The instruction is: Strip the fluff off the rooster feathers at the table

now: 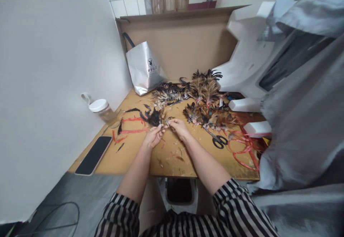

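My left hand point(156, 136) is closed in a pinch on the base of a bunch of black feathers point(154, 118), whose tips point away from me. Close beside it, my right hand point(179, 127) pinches what looks like a small dark feather point(170, 119), with the fingertips of both hands almost meeting. Behind the hands lies a heap of dark and pale feathers point(172, 93). Brown feather bunches point(205, 88) are piled farther right, and more brown bunches point(209, 115) lie nearer me. Black-handled scissors point(219, 141) rest to the right of my right hand.
Red plastic strips point(134, 131) lie at left, with a red ribbon tangle point(243, 153) at right. A phone point(94, 155), a lidded jar point(100, 109) and a silver bag point(145, 68) stand along the left side. White foam point(244, 58) and grey cloth point(303, 115) border the right.
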Action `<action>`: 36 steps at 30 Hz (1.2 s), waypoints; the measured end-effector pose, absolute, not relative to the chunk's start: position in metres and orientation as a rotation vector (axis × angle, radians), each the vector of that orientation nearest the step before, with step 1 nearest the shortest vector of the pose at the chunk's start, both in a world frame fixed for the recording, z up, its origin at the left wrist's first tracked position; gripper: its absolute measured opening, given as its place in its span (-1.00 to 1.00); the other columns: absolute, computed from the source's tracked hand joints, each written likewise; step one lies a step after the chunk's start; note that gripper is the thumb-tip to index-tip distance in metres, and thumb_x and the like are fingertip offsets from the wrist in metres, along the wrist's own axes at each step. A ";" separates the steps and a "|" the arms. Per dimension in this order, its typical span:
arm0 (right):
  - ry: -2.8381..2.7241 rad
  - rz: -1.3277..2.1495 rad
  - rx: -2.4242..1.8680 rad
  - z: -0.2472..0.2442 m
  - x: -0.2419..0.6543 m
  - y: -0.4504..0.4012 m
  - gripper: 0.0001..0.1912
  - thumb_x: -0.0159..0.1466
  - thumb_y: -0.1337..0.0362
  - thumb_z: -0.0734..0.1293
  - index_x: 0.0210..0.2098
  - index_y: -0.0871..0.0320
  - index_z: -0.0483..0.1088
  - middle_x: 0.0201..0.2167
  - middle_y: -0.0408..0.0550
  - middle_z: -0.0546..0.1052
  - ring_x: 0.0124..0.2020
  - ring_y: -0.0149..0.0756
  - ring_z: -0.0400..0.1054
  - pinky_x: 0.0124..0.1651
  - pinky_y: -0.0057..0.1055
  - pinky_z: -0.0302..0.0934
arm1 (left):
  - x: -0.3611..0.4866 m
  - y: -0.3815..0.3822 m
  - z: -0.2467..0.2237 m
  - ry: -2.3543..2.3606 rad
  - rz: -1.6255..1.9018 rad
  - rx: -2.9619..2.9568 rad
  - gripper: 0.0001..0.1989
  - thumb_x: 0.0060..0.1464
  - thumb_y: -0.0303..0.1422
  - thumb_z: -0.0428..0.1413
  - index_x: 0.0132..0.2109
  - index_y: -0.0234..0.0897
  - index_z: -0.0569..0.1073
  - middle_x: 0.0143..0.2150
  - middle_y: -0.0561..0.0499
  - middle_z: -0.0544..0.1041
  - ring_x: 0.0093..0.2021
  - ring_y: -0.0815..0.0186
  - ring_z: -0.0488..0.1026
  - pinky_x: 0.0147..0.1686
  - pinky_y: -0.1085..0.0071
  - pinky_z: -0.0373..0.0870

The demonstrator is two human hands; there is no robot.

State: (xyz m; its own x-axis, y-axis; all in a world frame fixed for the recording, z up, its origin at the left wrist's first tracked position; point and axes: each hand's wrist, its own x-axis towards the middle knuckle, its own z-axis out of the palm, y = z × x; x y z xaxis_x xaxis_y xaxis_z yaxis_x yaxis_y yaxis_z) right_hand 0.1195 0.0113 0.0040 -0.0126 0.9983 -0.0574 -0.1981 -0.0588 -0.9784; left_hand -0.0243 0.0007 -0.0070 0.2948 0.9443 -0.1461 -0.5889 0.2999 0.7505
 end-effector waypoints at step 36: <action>-0.959 1.371 -0.938 0.004 0.111 0.007 -0.74 -0.08 0.12 0.35 -0.53 0.21 0.37 -0.65 -0.17 0.41 -0.65 -0.53 0.17 -0.58 -0.57 -0.01 | -0.018 0.005 -0.009 0.644 1.108 0.717 -0.89 -0.13 -0.49 0.15 -0.37 -0.46 0.48 -0.42 -0.04 0.49 -0.50 0.55 0.37 -0.51 0.68 0.30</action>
